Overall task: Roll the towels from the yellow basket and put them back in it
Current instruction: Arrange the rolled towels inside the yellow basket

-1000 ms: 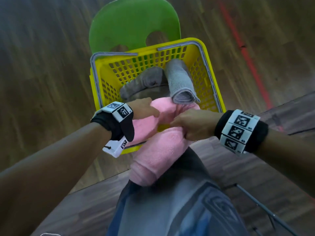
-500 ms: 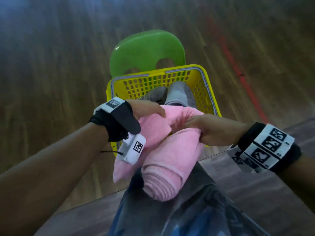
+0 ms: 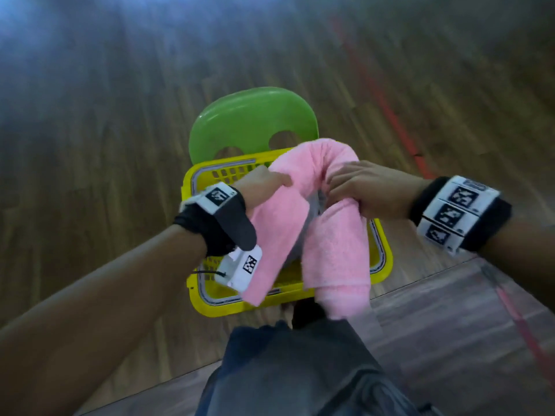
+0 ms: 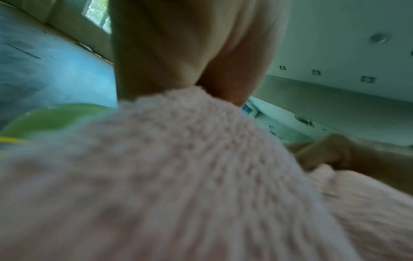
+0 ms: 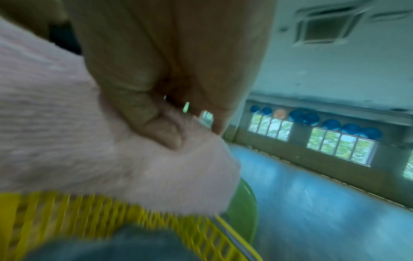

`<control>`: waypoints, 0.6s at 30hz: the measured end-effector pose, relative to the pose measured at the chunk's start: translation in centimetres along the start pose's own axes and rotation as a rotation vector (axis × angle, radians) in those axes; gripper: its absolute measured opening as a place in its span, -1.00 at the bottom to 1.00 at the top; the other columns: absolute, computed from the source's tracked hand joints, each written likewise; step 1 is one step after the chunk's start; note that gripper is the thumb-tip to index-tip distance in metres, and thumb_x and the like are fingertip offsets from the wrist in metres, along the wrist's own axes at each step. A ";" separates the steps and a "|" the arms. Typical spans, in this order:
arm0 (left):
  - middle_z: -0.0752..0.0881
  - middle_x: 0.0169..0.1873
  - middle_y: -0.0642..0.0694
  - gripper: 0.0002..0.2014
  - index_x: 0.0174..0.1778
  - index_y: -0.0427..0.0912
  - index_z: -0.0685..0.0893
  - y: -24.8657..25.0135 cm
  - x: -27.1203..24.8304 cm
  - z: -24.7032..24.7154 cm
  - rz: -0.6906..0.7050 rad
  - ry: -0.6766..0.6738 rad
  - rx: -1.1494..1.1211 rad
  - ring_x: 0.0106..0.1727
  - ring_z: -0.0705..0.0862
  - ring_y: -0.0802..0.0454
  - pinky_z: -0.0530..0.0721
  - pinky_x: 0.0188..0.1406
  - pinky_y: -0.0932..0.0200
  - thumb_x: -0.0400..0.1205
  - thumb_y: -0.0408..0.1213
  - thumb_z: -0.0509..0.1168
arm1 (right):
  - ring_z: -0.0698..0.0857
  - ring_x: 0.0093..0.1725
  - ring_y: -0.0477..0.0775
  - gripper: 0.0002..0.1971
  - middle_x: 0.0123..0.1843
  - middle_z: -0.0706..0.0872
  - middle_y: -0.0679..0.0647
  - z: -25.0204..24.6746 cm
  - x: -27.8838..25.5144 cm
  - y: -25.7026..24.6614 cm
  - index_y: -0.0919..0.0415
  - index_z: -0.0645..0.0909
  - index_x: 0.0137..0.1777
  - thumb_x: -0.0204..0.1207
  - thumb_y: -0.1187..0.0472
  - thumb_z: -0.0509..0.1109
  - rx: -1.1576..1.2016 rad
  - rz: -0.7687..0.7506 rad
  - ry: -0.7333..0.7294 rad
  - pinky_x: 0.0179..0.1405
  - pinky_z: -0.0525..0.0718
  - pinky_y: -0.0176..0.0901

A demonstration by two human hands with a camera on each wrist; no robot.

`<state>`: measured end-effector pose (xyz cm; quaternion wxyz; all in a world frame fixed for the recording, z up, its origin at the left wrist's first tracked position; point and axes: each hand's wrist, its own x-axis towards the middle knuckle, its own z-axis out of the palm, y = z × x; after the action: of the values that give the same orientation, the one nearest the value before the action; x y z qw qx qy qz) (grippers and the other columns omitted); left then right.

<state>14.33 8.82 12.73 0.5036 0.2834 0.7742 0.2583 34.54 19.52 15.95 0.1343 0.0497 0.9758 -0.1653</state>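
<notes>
Fluffy looped terry-cloth pink towel [image 3: 336, 244], perforated yellow plastic basket [image 3: 383, 259], glossy green plastic chair [image 3: 252, 118], wood-plank floor [image 3: 105, 145]

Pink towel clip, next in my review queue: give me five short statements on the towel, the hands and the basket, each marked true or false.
1. Both hands hold the pink towel. True: the left hand and the right hand each grip it.
2. The towel lies flat inside the yellow basket. False: it is held up above the basket, bent into an arch with both ends hanging down.
3. The basket sits in front of a green chair. True.
4. The floor is carpeted. False: it is wooden boards, with a red line.
5. The right hand is empty. False: in the right wrist view its thumb presses into the towel.
</notes>
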 end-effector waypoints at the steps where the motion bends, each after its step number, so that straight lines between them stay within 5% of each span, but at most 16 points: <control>1: 0.67 0.12 -0.39 -0.38 0.32 -0.43 0.52 0.0 1.0 1.4 0.002 0.045 0.013 0.13 0.68 -0.28 0.64 0.10 -0.13 0.51 0.02 0.35 | 0.63 0.28 0.13 -0.59 0.08 0.76 -0.04 0.9 0.4 1.8 0.03 0.76 0.03 0.18 0.30 0.32 -0.050 0.000 -0.017 0.35 0.44 0.00; 4: 0.60 0.34 -0.27 -0.15 0.47 -0.23 0.43 -2.7 5.4 6.4 -0.004 0.011 0.006 0.33 0.59 -0.22 0.56 0.32 -0.10 0.37 0.30 0.23 | 0.60 0.38 0.25 -0.40 0.25 0.72 0.12 4.6 1.3 6.2 0.17 0.72 0.22 0.14 0.55 0.41 -0.021 0.033 -0.178 0.37 0.54 0.17; 7: 0.59 0.36 -0.31 -0.42 0.45 -0.28 0.50 -6.0 6.9 9.7 -0.096 -0.158 0.161 0.33 0.58 -0.26 0.56 0.28 0.01 0.65 0.08 0.17 | 0.49 0.49 0.19 -0.31 0.45 0.58 0.11 7.5 2.2 7.3 0.11 0.55 0.45 0.29 0.54 0.33 0.122 0.275 -0.227 0.44 0.44 -0.01; 11: 0.65 0.27 -0.32 -0.57 0.30 -0.35 0.62 -12.1 9.3 9.4 -0.221 -0.178 0.356 0.28 0.62 -0.26 0.53 0.09 0.11 0.68 -0.08 0.20 | 0.61 0.32 0.18 -0.48 0.30 0.69 0.12 11.7 5.2 6.1 0.09 0.64 0.34 0.42 0.48 0.26 0.408 0.522 -0.075 0.28 0.49 -0.15; 14: 0.63 0.30 -0.33 -0.63 0.32 -0.39 0.60 -16.1 11.5 7.7 -0.304 -0.204 0.393 0.31 0.59 -0.24 0.52 0.16 0.10 0.71 -0.21 0.19 | 0.66 0.23 0.22 -0.61 0.21 0.72 0.17 15.9 8.7 3.8 0.17 0.67 0.27 0.45 0.37 0.29 0.497 0.486 -0.078 0.17 0.49 -0.15; 18: 0.57 0.34 -0.37 -0.59 0.38 -0.39 0.54 -19.6 15.7 5.6 -0.226 -0.063 0.453 0.32 0.57 -0.23 0.45 0.23 0.06 0.75 -0.17 0.09 | 0.67 0.19 0.36 -0.55 0.18 0.69 0.24 20.6 15.1 1.2 0.17 0.68 0.24 0.35 0.16 0.23 0.295 0.215 -0.045 0.22 0.52 0.18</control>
<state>10.82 6.58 -12.71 0.4768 0.3087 0.8230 0.0113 25.25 14.53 -7.34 0.1642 0.1692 0.9267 -0.2926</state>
